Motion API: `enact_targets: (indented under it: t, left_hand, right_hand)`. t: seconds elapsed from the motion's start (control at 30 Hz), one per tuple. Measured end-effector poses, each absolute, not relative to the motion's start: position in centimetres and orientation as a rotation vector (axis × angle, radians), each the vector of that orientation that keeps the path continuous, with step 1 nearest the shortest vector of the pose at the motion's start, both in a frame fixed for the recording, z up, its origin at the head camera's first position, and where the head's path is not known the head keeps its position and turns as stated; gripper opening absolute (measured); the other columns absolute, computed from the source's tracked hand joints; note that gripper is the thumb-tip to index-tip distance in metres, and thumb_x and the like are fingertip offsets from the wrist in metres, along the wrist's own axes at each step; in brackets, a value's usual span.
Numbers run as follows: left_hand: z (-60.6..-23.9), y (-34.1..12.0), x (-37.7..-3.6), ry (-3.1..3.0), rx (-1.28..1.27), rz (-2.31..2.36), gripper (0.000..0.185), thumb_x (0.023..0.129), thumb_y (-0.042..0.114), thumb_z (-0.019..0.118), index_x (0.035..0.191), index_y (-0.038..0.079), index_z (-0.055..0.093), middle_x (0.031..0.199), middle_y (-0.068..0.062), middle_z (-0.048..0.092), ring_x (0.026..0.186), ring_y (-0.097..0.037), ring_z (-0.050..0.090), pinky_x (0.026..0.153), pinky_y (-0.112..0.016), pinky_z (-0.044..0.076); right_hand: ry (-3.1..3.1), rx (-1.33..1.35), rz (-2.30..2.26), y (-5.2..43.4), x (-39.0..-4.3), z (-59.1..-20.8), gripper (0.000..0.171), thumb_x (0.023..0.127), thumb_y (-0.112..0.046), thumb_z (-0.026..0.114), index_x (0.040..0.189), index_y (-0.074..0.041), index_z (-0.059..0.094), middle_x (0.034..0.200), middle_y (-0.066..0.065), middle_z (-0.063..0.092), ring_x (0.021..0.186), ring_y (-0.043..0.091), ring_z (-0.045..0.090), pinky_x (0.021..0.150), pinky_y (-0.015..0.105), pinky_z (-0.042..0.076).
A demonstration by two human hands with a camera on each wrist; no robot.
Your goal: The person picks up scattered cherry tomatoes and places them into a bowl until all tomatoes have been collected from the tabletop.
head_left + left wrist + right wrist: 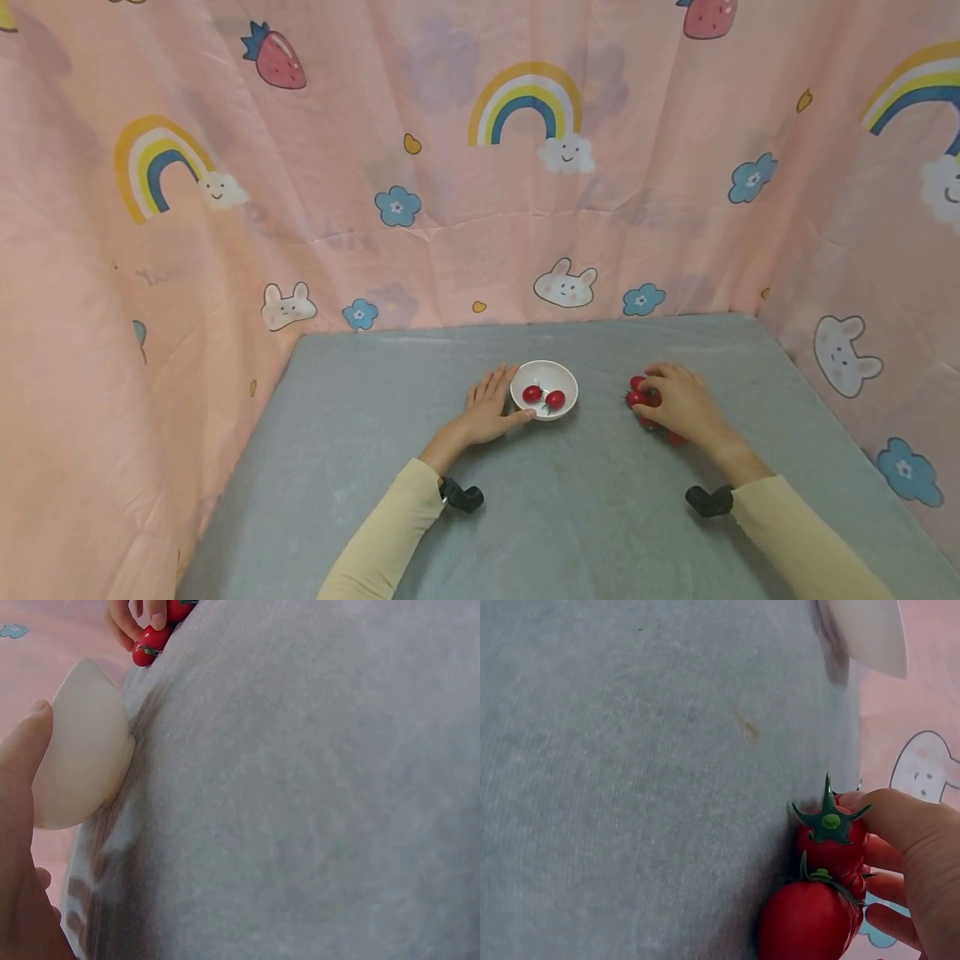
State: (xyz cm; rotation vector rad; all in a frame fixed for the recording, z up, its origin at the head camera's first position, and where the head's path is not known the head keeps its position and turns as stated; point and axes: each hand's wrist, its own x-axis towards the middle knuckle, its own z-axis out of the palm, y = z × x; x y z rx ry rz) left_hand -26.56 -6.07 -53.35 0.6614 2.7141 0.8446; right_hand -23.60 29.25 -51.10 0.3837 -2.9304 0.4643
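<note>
Right hand [678, 402] pinches tomatoes [821, 885]; left hand [489, 406] touches bowl [564, 377]

The head camera looks down from above; both wrist cameras skim the grey cloth [600, 517] closely, seemingly sideways.

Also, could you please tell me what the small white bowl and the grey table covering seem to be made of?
The small white bowl looks like glazed ceramic, possibly melamine: smooth, evenly white, with a soft sheen on its outer wall in the left wrist view. The grey table covering looks like a soft matte fabric, perhaps fleece or felt: the right wrist view shows a fine fuzzy nap and no shine.
</note>
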Motion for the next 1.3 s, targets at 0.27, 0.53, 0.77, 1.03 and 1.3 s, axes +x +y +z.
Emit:
enact_targets:
  t: [0.27, 0.53, 0.77, 1.03, 1.3]
  left_hand:
    - [-53.3, -6.0, -26.5, 2.719, 0.658, 0.837, 0.091, 0.093, 0.066, 0.05, 0.161, 0.028, 0.004, 0.17, -0.007, 0.005, 0.157, -0.034, 0.004, 0.122, -0.06, 0.005]
    - [-53.2, -6.0, -26.5, 2.714, 0.656, 0.831, 0.091, 0.093, 0.066, 0.05, 0.161, 0.028, 0.003, 0.17, -0.006, 0.005, 0.157, -0.032, 0.003, 0.122, -0.06, 0.005]
    - [-53.1, -6.0, -26.5, 2.713, 0.66, 0.829, 0.09, 0.093, 0.065, 0.05, 0.161, 0.029, 0.002, 0.17, -0.006, 0.004, 0.157, -0.033, 0.003, 0.122, -0.061, 0.006]
    - [-53.1, -6.0, -26.5, 2.719, 0.652, 0.815, 0.09, 0.093, 0.065, 0.05, 0.16, 0.032, 0.001, 0.17, -0.005, 0.004, 0.157, -0.032, 0.003, 0.123, -0.06, 0.005]
    - [-53.2, -6.0, -26.5, 2.713, 0.664, 0.835, 0.09, 0.093, 0.065, 0.05, 0.161, 0.029, 0.003, 0.169, -0.007, 0.005, 0.157, -0.033, 0.004, 0.122, -0.061, 0.006]
  right_hand:
    - [-2.918, 0.387, 0.46, 29.2, -23.7, -51.6, 0.033, 0.08, -0.032, 0.08, 0.101, -0.006, 0.076, 0.126, 0.023, 0.062, 0.119, 0.045, 0.052, 0.1, 0.069, 0.034]
    - [-2.894, 0.4, 0.442, 29.3, -23.9, -51.7, 0.03, 0.08, -0.032, 0.081, 0.096, -0.007, 0.076, 0.124, 0.023, 0.063, 0.116, 0.044, 0.053, 0.096, 0.068, 0.037]
    - [-2.887, 0.386, 0.442, 29.1, -24.0, -51.4, 0.031, 0.08, -0.031, 0.081, 0.095, -0.005, 0.076, 0.125, 0.023, 0.062, 0.117, 0.044, 0.053, 0.096, 0.068, 0.038]
    - [-2.903, 0.393, 0.414, 28.6, -24.2, -50.5, 0.036, 0.081, -0.033, 0.08, 0.102, -0.005, 0.076, 0.127, 0.022, 0.062, 0.12, 0.043, 0.053, 0.099, 0.067, 0.038]
    - [-2.953, 0.366, 0.438, 27.3, -24.6, -49.3, 0.039, 0.083, -0.035, 0.078, 0.108, -0.005, 0.075, 0.132, 0.022, 0.059, 0.124, 0.044, 0.049, 0.105, 0.068, 0.035]
